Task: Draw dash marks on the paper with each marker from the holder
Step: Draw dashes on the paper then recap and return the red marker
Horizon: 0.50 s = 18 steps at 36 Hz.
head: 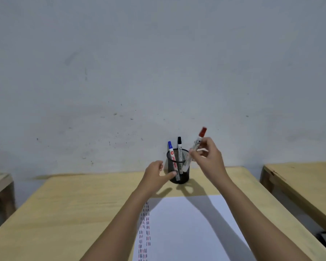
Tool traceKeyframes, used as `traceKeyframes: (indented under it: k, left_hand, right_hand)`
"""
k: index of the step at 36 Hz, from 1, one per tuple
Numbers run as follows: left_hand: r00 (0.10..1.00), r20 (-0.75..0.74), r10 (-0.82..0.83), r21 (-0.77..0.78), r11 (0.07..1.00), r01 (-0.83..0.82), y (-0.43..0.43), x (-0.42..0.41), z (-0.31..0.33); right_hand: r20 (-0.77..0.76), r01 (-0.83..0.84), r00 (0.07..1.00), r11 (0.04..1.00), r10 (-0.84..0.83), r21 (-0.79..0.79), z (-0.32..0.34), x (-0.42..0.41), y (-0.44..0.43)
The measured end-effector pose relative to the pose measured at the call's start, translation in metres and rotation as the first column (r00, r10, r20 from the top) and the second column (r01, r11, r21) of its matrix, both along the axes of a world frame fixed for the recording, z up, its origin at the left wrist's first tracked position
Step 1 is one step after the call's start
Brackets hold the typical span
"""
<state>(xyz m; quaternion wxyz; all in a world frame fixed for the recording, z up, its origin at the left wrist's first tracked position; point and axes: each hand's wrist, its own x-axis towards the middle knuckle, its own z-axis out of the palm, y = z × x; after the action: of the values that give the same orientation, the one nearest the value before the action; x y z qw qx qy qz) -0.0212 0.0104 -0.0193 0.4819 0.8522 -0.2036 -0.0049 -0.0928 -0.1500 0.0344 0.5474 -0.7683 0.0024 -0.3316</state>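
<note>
**Desk:** Head view, wooden table, mid-task: what is the red marker (195, 146) doing?

**Photographer:** It is pinched at mid-barrel by the fingertips of the right hand (208, 157), capped end tilted up and to the right, lower end dipping inside the rim of the black mesh holder (178, 166). Whether it is going in or coming out, one frame cannot say.

**Desk:** How does a thing like that handle?

**Photographer:** By the look of it, light, stiff and smooth plastic, not fragile. A fingertip pinch on the barrel should be plenty; hold lower, nearer the writing end, for control when drawing. The cap would need pulling off first, and the glossy barrel may slip in a loose grip.

**Desk:** And the holder?

**Photographer:** Likely light wire mesh that could tip or slide. The left hand (154, 173) is open beside it, thumb touching the lower wall, seemingly steadying it without gripping anything.

**Desk:** What else is in there?

**Photographer:** A blue marker (172, 155) and a black marker (179, 147), both standing caps up, leaning slightly.

**Desk:** The paper?

**Photographer:** White sheet of paper (186, 232) lies nearer the person, well apart from the holder. Columns of dash marks (145, 228), red and darker ones, run down its left edge; the rest is blank. So the job looks well under way.

**Desk:** Surroundings?

**Photographer:** Table (64, 213) against a plain grey wall (158, 63), other wooden tables at either side.
</note>
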Motion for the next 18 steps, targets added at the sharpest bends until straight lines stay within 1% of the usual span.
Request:
traceKeyframes:
  k: [2,4,6,12,15,18]
  left_hand:
    - [1.0,-0.031,0.0,0.028,1.0,0.001,-0.009,0.009,-0.012]
    - [0.998,-0.058,0.003,0.003,1.0,-0.003,-0.019,0.017,-0.019]
    - [0.999,-0.053,0.013,-0.032,0.999,-0.015,-0.028,0.024,-0.024]
    - [1.0,0.001,-0.004,-0.155,0.988,0.005,-0.046,0.039,-0.036]
    - [1.0,-0.003,-0.008,-0.182,0.983,0.008,-0.048,0.044,-0.042]
    - [1.0,-0.007,-0.018,-0.209,0.978,0.016,-0.048,0.047,-0.046]
  right_hand:
    - [0.055,0.041,0.998,0.999,-0.043,0.031,0.003,0.017,-0.007]
    - [0.075,0.07,0.994,0.996,-0.074,0.05,0.003,0.033,-0.012]
    - [0.07,0.09,0.993,0.995,-0.093,0.043,-0.001,0.049,-0.016]
    - [-0.018,0.091,0.996,0.994,-0.092,-0.059,-0.028,0.08,-0.021]
    - [-0.044,0.115,0.991,0.982,-0.123,-0.147,-0.037,0.09,-0.022]
    - [-0.048,0.099,0.993,0.976,-0.11,-0.193,-0.037,0.093,-0.023]
